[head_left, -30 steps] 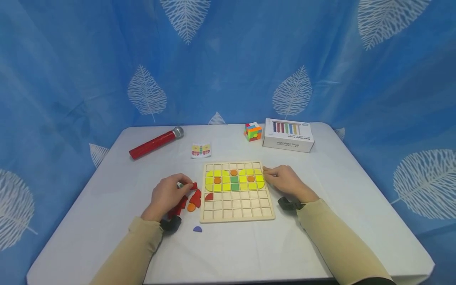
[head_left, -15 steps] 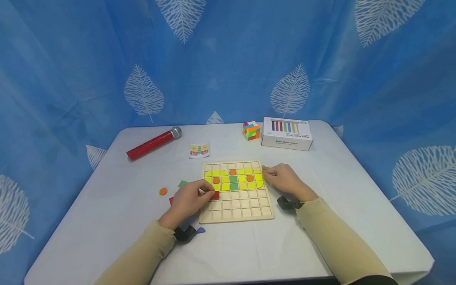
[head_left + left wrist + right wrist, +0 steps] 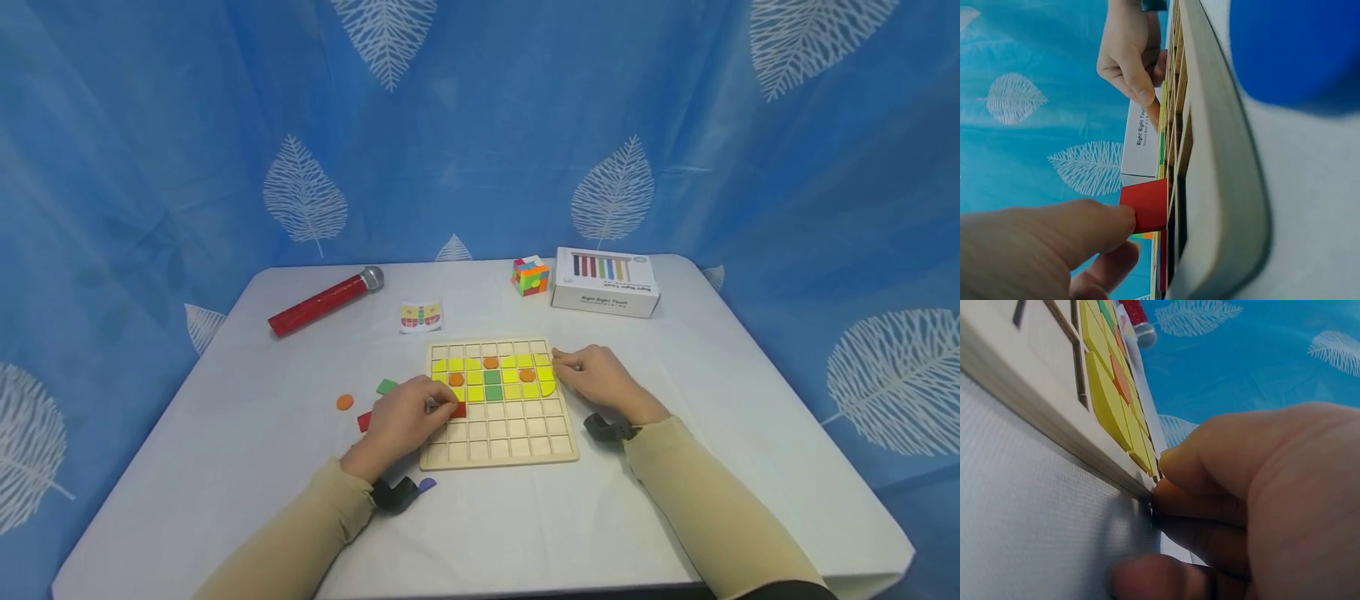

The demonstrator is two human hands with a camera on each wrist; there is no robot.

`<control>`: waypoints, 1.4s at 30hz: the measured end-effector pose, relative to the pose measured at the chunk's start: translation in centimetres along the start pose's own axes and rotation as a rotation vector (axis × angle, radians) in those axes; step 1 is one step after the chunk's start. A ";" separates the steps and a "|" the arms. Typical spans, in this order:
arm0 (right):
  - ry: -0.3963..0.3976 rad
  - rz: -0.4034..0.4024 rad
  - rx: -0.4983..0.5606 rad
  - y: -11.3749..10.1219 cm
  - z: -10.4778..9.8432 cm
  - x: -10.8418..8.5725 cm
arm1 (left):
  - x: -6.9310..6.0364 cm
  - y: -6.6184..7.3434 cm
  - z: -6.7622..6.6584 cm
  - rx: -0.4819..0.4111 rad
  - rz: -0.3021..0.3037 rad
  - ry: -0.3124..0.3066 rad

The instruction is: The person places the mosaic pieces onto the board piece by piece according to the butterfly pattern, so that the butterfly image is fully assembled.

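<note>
My left hand [image 3: 408,417] pinches a red square tile [image 3: 1147,205] between thumb and finger. The tile stands on edge at the left part of the wooden grid board [image 3: 516,432], just below the yellow tiles [image 3: 476,392]. Yellow, orange and green pieces fill several upper cells, while the lower rows are bare wood. At the board's right edge, my right hand [image 3: 600,379] grips the rim with thumb and fingers. My left hand covers part of the board's left side and most of the loose red pieces [image 3: 364,422].
Left of the board lie an orange disc [image 3: 344,402] and a green tile [image 3: 386,387]. A purple half-disc [image 3: 427,484] is by my left wrist. Behind stand a pattern card [image 3: 422,317], a red toy microphone [image 3: 324,303], a puzzle cube [image 3: 530,277] and a white box [image 3: 605,283].
My left hand has moved right from the loose pieces onto the board, carrying a red tile. In the last half second it shifted only slightly right. My right hand stays at the board's edge.
</note>
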State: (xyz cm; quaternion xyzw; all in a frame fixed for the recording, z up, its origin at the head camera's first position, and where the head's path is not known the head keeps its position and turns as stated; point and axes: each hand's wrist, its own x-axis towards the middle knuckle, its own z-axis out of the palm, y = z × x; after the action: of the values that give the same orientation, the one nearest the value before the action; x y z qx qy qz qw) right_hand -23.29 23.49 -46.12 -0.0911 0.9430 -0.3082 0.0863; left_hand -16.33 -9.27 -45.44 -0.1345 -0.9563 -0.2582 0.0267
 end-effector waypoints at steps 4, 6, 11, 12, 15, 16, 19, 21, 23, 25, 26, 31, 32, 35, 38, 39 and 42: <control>-0.003 0.001 -0.001 0.2 0.0 0.0 | 0.1 -0.1 0.1 0.041 -0.005 -0.013; -0.003 0.003 0.003 0.3 0.1 0.1 | 0.2 -0.2 0.2 0.054 -0.011 -0.025; -0.008 0.005 0.000 0.3 0.2 0.0 | 0.4 -1.2 -0.9 -0.007 -0.088 0.004; -0.008 0.004 -0.002 0.3 0.2 0.0 | 0.4 -1.6 -1.5 -0.026 -0.118 0.030; -0.008 -0.007 0.002 0.2 0.1 -0.1 | 0.1 -2.9 -3.6 -0.080 -0.215 0.120; -0.007 -0.011 0.002 0.2 0.0 -0.1 | 0.0 -3.3 -4.2 -0.093 -0.246 0.139; -0.005 -0.016 0.006 0.0 -0.1 -0.2 | -0.5 -4.6 -5.6 -0.127 -0.315 0.127; -0.004 -0.015 0.003 -0.1 -0.2 -0.3 | -0.7 -5.2 -5.9 -0.130 -0.333 0.061; -0.006 -0.015 0.005 -0.1 -0.2 -0.3 | -0.8 -5.6 -5.8 -0.112 -0.311 -0.018; -0.009 -0.018 0.004 -0.1 -0.1 -0.3 | -0.9 -5.7 -5.4 -0.090 -0.286 -0.092; -0.010 -0.021 0.002 -0.1 -0.1 -0.3 | -0.9 -5.7 -5.2 -0.074 -0.272 -0.122; -0.007 -0.038 0.018 -0.3 -0.3 -0.4 | -1.0 -5.3 -4.7 -0.026 -0.252 -0.202; -0.007 -0.041 0.020 -0.3 -0.4 -0.4 | -1.0 -5.2 -4.6 -0.024 -0.257 -0.207; -0.007 -0.045 0.021 -0.3 -0.5 -0.4 | -1.0 -5.0 -4.5 -0.015 -0.262 -0.208; -0.008 -0.043 0.013 -0.3 -0.5 -0.4 | -0.9 -5.0 -4.3 -0.014 -0.269 -0.208; -0.008 -0.041 0.011 -0.3 -0.5 -0.4 | -0.9 -5.0 -4.2 -0.017 -0.270 -0.207; -0.008 -0.030 0.007 -0.4 -0.5 -0.4 | -0.9 -5.1 -4.1 -0.039 -0.276 -0.203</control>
State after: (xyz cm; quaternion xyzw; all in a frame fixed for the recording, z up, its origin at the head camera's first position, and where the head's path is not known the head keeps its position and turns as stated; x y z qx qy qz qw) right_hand -22.92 23.53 -45.44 -0.1064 0.9401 -0.3122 0.0858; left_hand -16.90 -15.76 -44.48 -0.0277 -0.9583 -0.2631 -0.1082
